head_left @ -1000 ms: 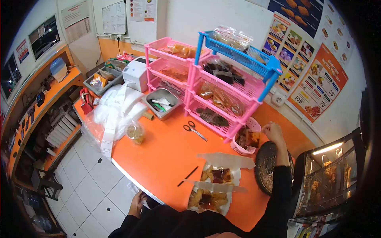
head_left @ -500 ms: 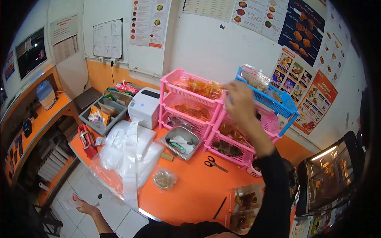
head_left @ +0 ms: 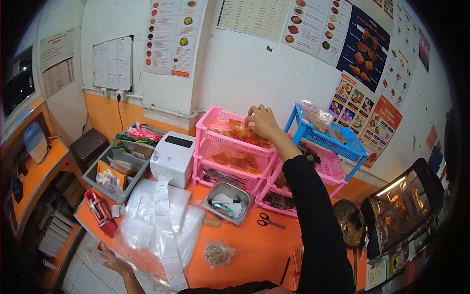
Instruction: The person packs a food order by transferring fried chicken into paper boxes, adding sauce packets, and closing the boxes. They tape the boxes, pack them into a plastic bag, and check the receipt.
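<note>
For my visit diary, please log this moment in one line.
Right hand: at flat orange-filled clear packets, top of tiered pink plastic rack; grip unclear | Left hand: holding thin whitish slip

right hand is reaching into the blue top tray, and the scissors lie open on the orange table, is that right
Not quite: the head view shows the right hand at the pink top tray, not the blue top tray beside it. The scissors do lie open on the orange table.
</note>
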Motion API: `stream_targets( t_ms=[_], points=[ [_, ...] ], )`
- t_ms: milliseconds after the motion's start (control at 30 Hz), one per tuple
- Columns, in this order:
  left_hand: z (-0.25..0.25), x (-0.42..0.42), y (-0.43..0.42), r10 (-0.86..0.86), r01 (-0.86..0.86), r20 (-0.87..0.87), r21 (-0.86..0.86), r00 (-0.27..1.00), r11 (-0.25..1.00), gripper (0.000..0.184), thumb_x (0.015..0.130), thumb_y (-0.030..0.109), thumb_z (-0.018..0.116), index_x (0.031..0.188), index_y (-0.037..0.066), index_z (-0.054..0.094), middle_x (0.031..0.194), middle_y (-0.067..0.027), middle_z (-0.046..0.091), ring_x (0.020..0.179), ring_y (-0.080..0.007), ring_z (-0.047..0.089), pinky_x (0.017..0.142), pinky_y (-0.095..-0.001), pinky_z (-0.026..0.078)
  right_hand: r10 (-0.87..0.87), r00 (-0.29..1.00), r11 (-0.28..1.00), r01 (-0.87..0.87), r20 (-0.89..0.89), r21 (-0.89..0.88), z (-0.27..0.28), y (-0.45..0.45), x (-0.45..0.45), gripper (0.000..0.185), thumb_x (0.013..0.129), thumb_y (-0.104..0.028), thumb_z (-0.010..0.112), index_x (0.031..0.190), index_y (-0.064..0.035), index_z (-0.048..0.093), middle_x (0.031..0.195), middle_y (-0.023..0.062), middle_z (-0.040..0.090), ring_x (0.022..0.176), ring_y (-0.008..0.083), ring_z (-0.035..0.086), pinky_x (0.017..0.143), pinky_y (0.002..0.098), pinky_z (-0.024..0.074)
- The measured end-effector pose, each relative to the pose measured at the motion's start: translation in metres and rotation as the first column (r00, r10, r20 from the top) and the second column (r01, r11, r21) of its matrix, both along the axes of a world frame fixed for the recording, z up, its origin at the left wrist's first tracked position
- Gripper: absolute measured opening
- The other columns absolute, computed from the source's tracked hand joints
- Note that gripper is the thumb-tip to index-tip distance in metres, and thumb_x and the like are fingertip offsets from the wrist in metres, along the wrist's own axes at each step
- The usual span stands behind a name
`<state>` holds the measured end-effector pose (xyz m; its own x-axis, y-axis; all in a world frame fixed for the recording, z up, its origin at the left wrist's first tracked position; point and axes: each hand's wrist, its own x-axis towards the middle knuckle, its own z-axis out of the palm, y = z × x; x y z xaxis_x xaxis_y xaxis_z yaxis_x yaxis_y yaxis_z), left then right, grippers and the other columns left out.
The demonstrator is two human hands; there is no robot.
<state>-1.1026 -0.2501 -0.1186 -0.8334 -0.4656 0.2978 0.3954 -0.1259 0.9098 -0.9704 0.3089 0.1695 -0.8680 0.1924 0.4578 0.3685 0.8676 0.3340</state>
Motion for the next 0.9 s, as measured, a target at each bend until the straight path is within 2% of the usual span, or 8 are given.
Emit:
stream_targets(
  t_ms=[167,300,367,433,500,667,800,900],
  points=[
    [0.034,-0.003,0.051,-0.126,0.126,0.002,0.021,0.992,0.992,0.023,0.094,0.025,0.058,0.107,0.006,0.054,0.099,-0.0012,0.05,0.083,-0.0094,0.045,0.069,-0.0219,0.033,0.029,0.997,0.996,-0.023,-0.078,0.089,0.013,-0.008,0.007,0.007,0.072,-0.013,0.072,0.077,-0.0185,0.072,0.107,-0.0004,0.054,0.104,0.0231,0.048,0.086,0.0391,0.0374],
    [0.062,-0.01,0.094,-0.255,0.226,-0.203,-0.152,0.945,0.962,0.017,0.094,0.016,0.058,0.102,0.003,0.056,0.096,-0.0022,0.052,0.089,-0.013,0.051,0.08,-0.0264,0.041,0.023,0.945,0.973,0.054,-0.327,0.224,0.048,-0.042,0.027,0.007,0.068,-0.015,0.075,0.074,-0.0141,0.071,0.107,0.0003,0.054,0.104,0.0237,0.047,0.083,0.0392,0.037],
    [0.091,-0.007,0.117,-0.348,0.255,-0.248,-0.34,0.904,0.905,0.013,0.092,0.011,0.06,0.101,0.002,0.056,0.098,-0.0031,0.051,0.091,-0.0136,0.051,0.082,-0.0275,0.041,0.013,0.912,0.976,0.077,-0.41,0.203,0.068,-0.066,0.046,0.007,0.068,-0.015,0.075,0.074,-0.013,0.07,0.107,0.0012,0.053,0.103,0.0237,0.047,0.083,0.0395,0.0367],
    [0.125,0.004,0.149,-0.544,0.479,-0.215,-0.29,0.811,0.828,0.013,0.089,0.005,0.062,0.1,0.002,0.058,0.097,-0.0023,0.051,0.089,-0.0129,0.05,0.082,-0.0263,0.041,0.0,0.889,0.99,0.065,-0.457,0.127,0.084,-0.086,0.067,0.006,0.068,-0.014,0.074,0.072,-0.0122,0.07,0.107,0.002,0.054,0.103,0.0241,0.047,0.084,0.0401,0.0363],
    [0.157,0.018,0.172,-0.636,0.509,-0.265,-0.417,0.724,0.753,0.013,0.088,0.003,0.063,0.101,0.002,0.06,0.096,-0.0021,0.052,0.088,-0.0118,0.049,0.081,-0.0249,0.04,-0.018,0.882,1.0,0.022,-0.471,0.001,0.094,-0.101,0.093,0.003,0.067,-0.013,0.071,0.07,-0.012,0.07,0.106,0.0028,0.054,0.103,0.0248,0.046,0.085,0.0411,0.0358],
    [0.174,0.053,0.194,-0.752,0.665,-0.246,-0.355,0.612,0.657,0.012,0.089,0.004,0.062,0.101,0.002,0.06,0.097,-0.004,0.055,0.091,-0.0123,0.05,0.086,-0.026,0.04,0.089,0.981,0.965,-0.129,-0.174,-0.23,0.084,-0.145,0.192,0.002,0.07,-0.012,0.069,0.071,-0.0129,0.07,0.102,0.004,0.054,0.101,0.025,0.047,0.086,0.0403,0.0353],
    [0.146,0.065,0.179,-0.755,0.701,-0.139,-0.296,0.64,0.649,0.015,0.092,0.009,0.06,0.104,0.001,0.058,0.102,-0.005,0.057,0.095,-0.013,0.051,0.089,-0.0258,0.04,-0.079,0.955,0.908,0.188,0.287,-0.375,0.042,-0.169,0.28,0.004,0.073,-0.015,0.068,0.073,-0.0118,0.071,0.1,0.0051,0.054,0.103,0.0257,0.047,0.088,0.0393,0.0356],
    [0.112,0.055,0.154,-0.702,0.655,-0.036,-0.33,0.711,0.68,0.017,0.093,0.014,0.06,0.104,0.001,0.058,0.1,-0.0033,0.055,0.088,-0.011,0.049,0.082,-0.0234,0.039,-0.187,0.887,0.939,0.288,0.423,-0.19,-0.026,-0.152,0.347,0.008,0.066,-0.015,0.076,0.072,-0.017,0.071,0.098,0.0029,0.052,0.104,0.0232,0.047,0.086,0.0386,0.0347]
  ],
)
